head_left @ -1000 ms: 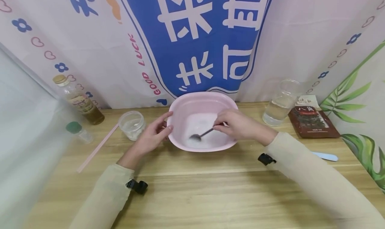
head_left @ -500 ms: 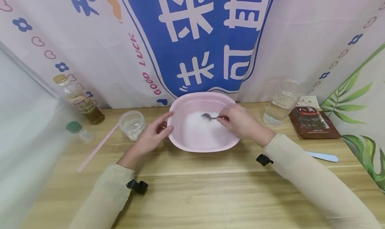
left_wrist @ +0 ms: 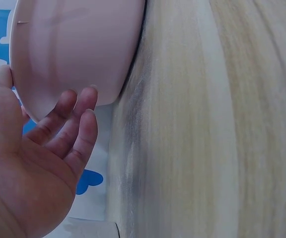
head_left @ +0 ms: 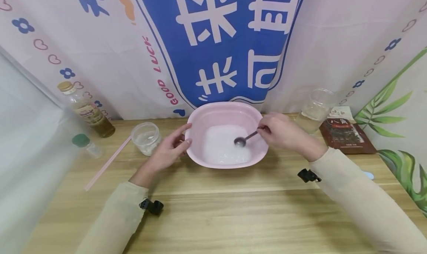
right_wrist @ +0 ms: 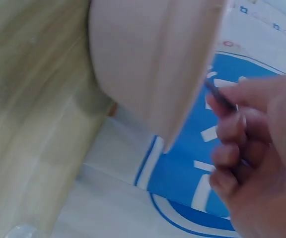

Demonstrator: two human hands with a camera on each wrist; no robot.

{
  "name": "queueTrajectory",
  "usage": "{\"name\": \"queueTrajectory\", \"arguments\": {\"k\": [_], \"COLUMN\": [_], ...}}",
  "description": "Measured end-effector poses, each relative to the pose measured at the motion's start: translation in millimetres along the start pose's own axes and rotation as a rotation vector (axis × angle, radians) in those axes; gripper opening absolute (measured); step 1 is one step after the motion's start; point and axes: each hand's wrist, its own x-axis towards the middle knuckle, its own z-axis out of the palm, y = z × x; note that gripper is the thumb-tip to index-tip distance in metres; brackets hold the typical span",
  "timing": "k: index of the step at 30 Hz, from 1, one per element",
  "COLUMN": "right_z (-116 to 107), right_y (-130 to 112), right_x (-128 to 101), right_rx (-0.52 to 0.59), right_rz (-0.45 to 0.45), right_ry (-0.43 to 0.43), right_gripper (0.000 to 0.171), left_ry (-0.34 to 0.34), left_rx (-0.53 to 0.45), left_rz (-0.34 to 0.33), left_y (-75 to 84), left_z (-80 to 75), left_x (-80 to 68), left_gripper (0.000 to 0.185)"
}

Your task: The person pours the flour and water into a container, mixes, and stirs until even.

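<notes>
Spoon [head_left: 245,138] is swinging right across the basin [head_left: 203,115].
Right hand [head_left: 283,133] is pinching its handle; left hand [head_left: 170,148], fingers relaxed, is touching the rim.

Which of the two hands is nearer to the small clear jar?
Left. The left hand is just right of the clear jar; the right hand is across the pink basin.

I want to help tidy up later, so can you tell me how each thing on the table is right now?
pink basin: upright, white stuff inside
spoon: bowl down in the basin
right hand: pinches the spoon handle
left hand: fingers straight, touching the basin's side
small jar: lid off
bottle: capped
clear cup: upright, partly full
</notes>
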Motion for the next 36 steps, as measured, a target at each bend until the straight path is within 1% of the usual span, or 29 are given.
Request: {"name": "queueTrajectory", "arguments": {"k": [2, 4, 5, 7, 9, 11, 14, 17, 19, 21, 24, 26, 29, 31, 33, 35, 36], "right_z": [6.3, 16.2, 21.4, 30.0, 35.4, 38.1, 35.1, 24.2, 14.0, 3.8, -4.7, -3.7, 7.5, 18.3, 28.0, 35.3, 37.6], "right_y": [-0.3, -2.7, -4.4, -9.3, -14.8, -19.0, -21.9, -19.0, -14.2, -8.0, 0.5, 2.6, -0.6, -5.7, -11.5, -17.6, -20.5], "right_x": [5.4, 12.3, 15.8, 21.8, 24.8, 25.8, 22.3, 13.9, 6.1, -1.0, -5.8, -3.6, 5.6, 14.3, 22.6, 29.2, 31.3], "right_rx": [-0.037, -0.039, -0.020, 0.052, 0.129, 0.176, 0.180, 0.163, 0.152, 0.118, 0.044, -0.005, -0.043, -0.023, 0.025, 0.095, 0.129], "right_rz": [0.049, 0.090, 0.097, 0.091, 0.052, -0.021, -0.136, -0.199, -0.191, -0.160, -0.088, -0.028, 0.052, 0.084, 0.080, 0.034, -0.008], "right_ry": [0.029, 0.036, 0.033, 0.014, -0.006, -0.024, -0.060, -0.113, -0.136, -0.125, -0.055, -0.005, 0.029, 0.024, 0.020, 0.013, 0.011], "right_gripper": [0.011, 0.012, 0.013, 0.013, 0.013, 0.012, 0.010, 0.009, 0.008, 0.008, 0.007, 0.008, 0.011, 0.013, 0.013, 0.014, 0.013], "left_ry": [0.001, 0.002, 0.002, 0.002, -0.001, -0.003, -0.002, 0.001, 0.001, 0.002, 0.003, 0.005, 0.005, 0.003, 0.002, 0.003, 0.003], "left_rx": [0.003, 0.006, 0.005, 0.007, 0.002, -0.002, -0.004, -0.001, -0.002, 0.002, 0.008, 0.012, 0.010, 0.005, -0.001, -0.003, -0.005], "left_rz": [-0.007, -0.014, -0.018, -0.016, -0.010, -0.004, -0.001, -0.008, -0.013, -0.017, -0.015, -0.009, 0.001, 0.005, 0.008, 0.009, 0.009], "left_y": [-0.3, -0.1, -0.2, -0.4, -0.5, -0.8, -0.7, -0.4, 0.1, -0.1, 0.1, 0.1, -0.4, -0.5, -0.6, -0.5, -0.6], "left_z": [0.0, 0.1, 0.2, 0.7, 1.6, 2.2, 2.2, 1.2, 0.5, 0.1, -1.0, -1.2, -1.1, -0.6, -0.1, 0.2, 0.3], "left_x": [-0.1, -0.4, -0.4, 0.0, 0.5, 1.1, 1.0, 0.0, -0.9, -1.2, -1.8, -2.3, -3.2, -3.4, -3.1, -2.8, -2.6], "left_gripper": [0.060, 0.059, 0.059, 0.059, 0.059, 0.059, 0.059, 0.060, 0.060, 0.059, 0.059, 0.059, 0.059, 0.060, 0.060, 0.059, 0.059]}}
